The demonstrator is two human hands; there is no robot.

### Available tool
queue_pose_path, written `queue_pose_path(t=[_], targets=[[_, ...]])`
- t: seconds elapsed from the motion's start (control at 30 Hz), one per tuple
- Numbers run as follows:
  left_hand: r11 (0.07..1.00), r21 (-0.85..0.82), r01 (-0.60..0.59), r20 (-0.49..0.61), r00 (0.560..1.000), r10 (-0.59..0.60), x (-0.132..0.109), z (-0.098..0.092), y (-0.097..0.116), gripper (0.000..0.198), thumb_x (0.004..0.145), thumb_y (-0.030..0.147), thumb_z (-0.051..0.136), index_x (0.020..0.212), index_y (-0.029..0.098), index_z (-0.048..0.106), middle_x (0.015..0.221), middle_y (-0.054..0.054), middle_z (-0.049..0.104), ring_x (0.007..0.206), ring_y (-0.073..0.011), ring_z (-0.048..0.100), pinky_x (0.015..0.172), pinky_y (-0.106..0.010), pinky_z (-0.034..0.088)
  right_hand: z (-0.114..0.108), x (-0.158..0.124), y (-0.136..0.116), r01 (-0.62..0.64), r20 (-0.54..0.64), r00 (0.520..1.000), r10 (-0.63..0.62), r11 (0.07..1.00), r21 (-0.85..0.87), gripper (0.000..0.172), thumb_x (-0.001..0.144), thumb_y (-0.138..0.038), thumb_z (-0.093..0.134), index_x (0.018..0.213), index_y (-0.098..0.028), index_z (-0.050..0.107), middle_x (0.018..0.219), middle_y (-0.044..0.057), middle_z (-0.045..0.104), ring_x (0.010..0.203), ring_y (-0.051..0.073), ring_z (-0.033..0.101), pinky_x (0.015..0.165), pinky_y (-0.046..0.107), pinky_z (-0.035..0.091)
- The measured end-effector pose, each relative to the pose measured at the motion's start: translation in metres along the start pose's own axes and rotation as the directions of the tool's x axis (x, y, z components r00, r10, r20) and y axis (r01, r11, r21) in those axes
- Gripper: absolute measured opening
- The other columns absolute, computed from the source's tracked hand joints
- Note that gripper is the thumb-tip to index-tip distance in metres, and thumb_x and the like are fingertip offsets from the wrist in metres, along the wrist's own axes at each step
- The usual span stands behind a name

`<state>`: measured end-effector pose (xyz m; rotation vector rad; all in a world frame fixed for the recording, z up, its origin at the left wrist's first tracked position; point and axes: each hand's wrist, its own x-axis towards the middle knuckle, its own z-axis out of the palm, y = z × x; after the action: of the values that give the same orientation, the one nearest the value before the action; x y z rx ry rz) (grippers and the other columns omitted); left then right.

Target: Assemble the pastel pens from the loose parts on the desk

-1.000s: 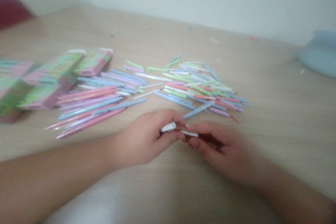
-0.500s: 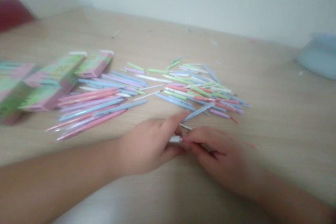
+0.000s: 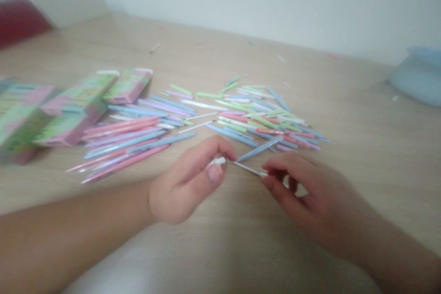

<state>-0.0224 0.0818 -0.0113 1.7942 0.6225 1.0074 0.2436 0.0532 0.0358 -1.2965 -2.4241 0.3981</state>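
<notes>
My left hand (image 3: 193, 181) is closed around a small white pen part (image 3: 217, 161), its end showing between thumb and bent index finger. The rest of that part is hidden in the palm. My right hand (image 3: 296, 188) has its thumb and index finger at the right end of a thin white pen refill (image 3: 248, 168), apparently pinching it. The refill's other end reaches close to my left index fingertip. Just beyond it lies a blue pen (image 3: 259, 149). The view is somewhat blurred.
Behind my hands spreads a pile of short coloured pen parts (image 3: 268, 119). Long pink, blue and purple pens (image 3: 127, 140) lie at the left, beside several green-and-pink boxes (image 3: 129, 86). A pale blue bag (image 3: 418, 76) rests at the far right, with small scraps scattered on the table.
My hands were together at the white part; now they are apart. The right has moved right to the refill's end, and the left has turned, showing the white part's end.
</notes>
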Motion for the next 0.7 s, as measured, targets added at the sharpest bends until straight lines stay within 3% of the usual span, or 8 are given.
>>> queue_pose_path(t=[0.07,0.13,0.33,0.57,0.7], targets=[[0.978,-0.205,0.035,-0.061,0.997,-0.048,0.000,0.000,-0.003,0.058,0.107,0.069,0.039,0.124,0.017,0.059,0.071,0.004,0.046,0.060,-0.0141,0.040,0.056,-0.029,0.033,-0.008,0.000,0.005,0.011,0.091,0.996,0.000,0.992,-0.128,0.011,0.107,-0.033,0.054,0.108,-0.029,0.065,0.106,0.004,0.072,0.100,0.029,0.068,0.086,0.050,0.055],[0.952,-0.298,0.069,-0.054,0.995,-0.088,0.000,0.002,-0.005,0.062,0.104,0.072,0.042,0.127,0.017,0.058,0.066,0.006,0.040,0.056,-0.0135,0.032,0.053,-0.029,0.026,-0.009,-0.002,0.010,0.010,0.146,0.989,0.019,0.981,-0.194,0.013,0.107,-0.033,0.054,0.109,-0.027,0.066,0.113,0.006,0.071,0.108,0.032,0.066,0.094,0.056,0.052],[0.944,-0.320,0.079,-0.002,0.996,-0.084,0.000,0.004,-0.005,0.058,0.105,0.069,0.044,0.128,0.018,0.060,0.068,0.006,0.042,0.057,-0.0136,0.033,0.055,-0.029,0.027,0.004,0.001,0.018,-0.024,0.245,0.965,0.090,0.965,-0.260,0.013,0.105,-0.029,0.057,0.100,-0.024,0.068,0.107,0.008,0.070,0.105,0.032,0.065,0.095,0.055,0.050],[0.903,-0.401,0.157,0.005,0.986,-0.169,0.004,0.005,-0.002,0.043,0.103,0.058,0.047,0.116,0.018,0.058,0.070,0.005,0.042,0.061,-0.0143,0.034,0.059,-0.029,0.030,0.020,0.007,0.018,0.014,0.187,0.981,0.056,0.935,-0.353,0.016,0.104,-0.019,0.056,0.092,-0.022,0.065,0.099,0.008,0.071,0.100,0.032,0.068,0.092,0.051,0.049],[0.885,-0.424,0.192,0.005,0.978,-0.210,0.008,0.006,-0.002,0.041,0.094,0.044,0.051,0.123,0.015,0.056,0.072,0.004,0.046,0.062,-0.0148,0.037,0.061,-0.031,0.030,0.022,0.007,0.021,-0.063,0.101,0.990,0.097,0.951,-0.302,0.020,0.107,-0.021,0.045,0.093,-0.022,0.060,0.093,0.009,0.070,0.088,0.029,0.068,0.083,0.046,0.048]])
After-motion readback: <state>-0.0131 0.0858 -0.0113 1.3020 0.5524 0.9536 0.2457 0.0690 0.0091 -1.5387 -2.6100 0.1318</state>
